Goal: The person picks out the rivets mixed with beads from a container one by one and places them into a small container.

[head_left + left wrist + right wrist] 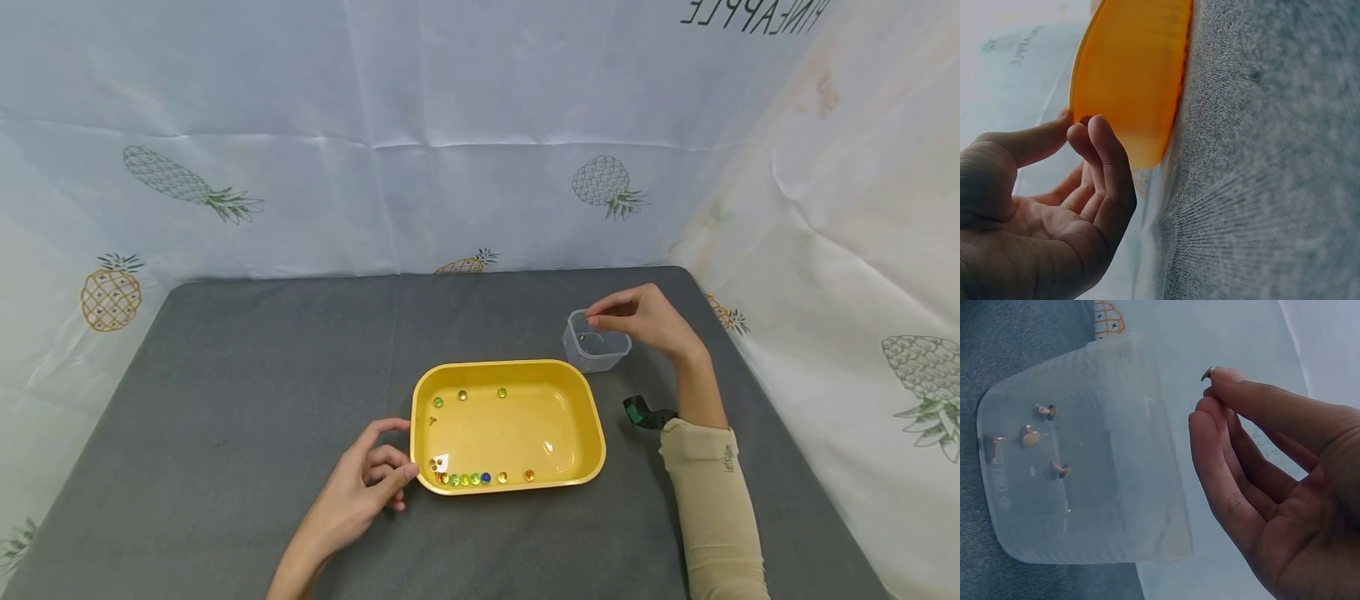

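Note:
My left hand (360, 492) grips the left edge of a yellow tray (555, 367), thumb at the rim and fingers against the outer wall. Several glass marbles (486, 478) lie in the tray, most along its near side, with a few small gold-coloured metal pieces (432, 421) at the left. Above a clear plastic container (597, 363), my right hand (645, 321) pinches a small flat-headed metal stud (1207, 374) between thumb and finger. Similar studs (1030, 437) show inside the container in the right wrist view. Whether they are rivets or tacks, I cannot tell.
The container stands just beyond the tray's far right corner on a grey cloth-covered table (247, 400). A dark device with a green patch (637, 412) is at the right wrist. White pineapple-print cloth (375, 192) hangs behind the table and along its right side.

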Available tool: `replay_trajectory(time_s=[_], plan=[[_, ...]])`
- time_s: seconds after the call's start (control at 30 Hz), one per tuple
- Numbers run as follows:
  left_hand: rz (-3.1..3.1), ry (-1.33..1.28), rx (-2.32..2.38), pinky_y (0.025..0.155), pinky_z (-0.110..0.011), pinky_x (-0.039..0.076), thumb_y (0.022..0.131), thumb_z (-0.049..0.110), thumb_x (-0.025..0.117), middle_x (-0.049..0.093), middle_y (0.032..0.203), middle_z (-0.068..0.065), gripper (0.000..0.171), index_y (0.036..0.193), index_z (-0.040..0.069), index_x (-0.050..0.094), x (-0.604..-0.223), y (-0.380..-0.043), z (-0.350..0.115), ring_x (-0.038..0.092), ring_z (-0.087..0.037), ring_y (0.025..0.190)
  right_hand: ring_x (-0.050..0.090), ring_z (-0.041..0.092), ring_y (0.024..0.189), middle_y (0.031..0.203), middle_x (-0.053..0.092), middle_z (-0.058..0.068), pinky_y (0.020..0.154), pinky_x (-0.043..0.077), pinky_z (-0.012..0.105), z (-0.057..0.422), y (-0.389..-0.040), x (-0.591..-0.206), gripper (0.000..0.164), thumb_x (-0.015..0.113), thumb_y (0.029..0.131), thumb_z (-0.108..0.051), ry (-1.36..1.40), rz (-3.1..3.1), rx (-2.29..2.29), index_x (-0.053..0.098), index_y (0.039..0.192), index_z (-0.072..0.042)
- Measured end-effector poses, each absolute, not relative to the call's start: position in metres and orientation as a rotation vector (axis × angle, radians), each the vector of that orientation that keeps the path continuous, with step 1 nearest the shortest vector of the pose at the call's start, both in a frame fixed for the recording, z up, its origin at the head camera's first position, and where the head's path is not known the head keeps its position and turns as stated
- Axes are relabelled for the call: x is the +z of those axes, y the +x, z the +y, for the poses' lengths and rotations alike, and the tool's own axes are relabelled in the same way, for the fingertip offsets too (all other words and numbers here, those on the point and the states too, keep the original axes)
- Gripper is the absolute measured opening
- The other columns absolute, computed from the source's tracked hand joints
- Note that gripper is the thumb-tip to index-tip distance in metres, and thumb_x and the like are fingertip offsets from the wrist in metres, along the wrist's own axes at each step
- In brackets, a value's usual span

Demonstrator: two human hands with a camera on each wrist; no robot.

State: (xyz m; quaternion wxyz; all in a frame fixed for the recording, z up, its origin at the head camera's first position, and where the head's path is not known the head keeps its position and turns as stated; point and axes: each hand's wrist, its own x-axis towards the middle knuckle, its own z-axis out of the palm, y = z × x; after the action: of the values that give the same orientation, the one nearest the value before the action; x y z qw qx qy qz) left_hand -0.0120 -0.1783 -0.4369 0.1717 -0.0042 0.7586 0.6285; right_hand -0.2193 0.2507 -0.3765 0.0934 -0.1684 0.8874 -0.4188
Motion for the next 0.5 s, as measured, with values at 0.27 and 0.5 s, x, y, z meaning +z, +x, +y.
replay_trajectory(time_s=[0.27, 0.5], plan=[[2.151, -0.022, 1.784, 0.066, -0.033, 0.065, 0.104, 0.016, 0.076, 0.072, 0.099, -0.022, 0.059, 0.153, 0.009, 0.044, -0.4370, -0.0119, -0.1781, 0.065, -0.013, 0.070, 0.077, 0.016, 0.087, 0.113, 0.082, 0.020, 0.084, 0.066, 0.032, 0.2515, -0.2222, -0.3833, 0.022, 0.081, 0.100, -0.018, -0.473, 2.646, -1.221, 0.082, 0.116, -0.003], [2.150, -0.019, 1.789, 0.066, -0.033, 0.065, 0.104, 0.015, 0.075, 0.072, 0.099, -0.022, 0.058, 0.153, 0.009, 0.044, -0.4368, -0.0112, -0.1782, 0.065, -0.012, 0.070, 0.077, 0.020, 0.089, 0.116, 0.081, 0.021, 0.083, 0.066, 0.029, 0.2512, -0.2249, -0.3854, 0.021, 0.080, 0.100, -0.017, -0.462, 2.635, -1.215, 0.082, 0.117, -0.003]])
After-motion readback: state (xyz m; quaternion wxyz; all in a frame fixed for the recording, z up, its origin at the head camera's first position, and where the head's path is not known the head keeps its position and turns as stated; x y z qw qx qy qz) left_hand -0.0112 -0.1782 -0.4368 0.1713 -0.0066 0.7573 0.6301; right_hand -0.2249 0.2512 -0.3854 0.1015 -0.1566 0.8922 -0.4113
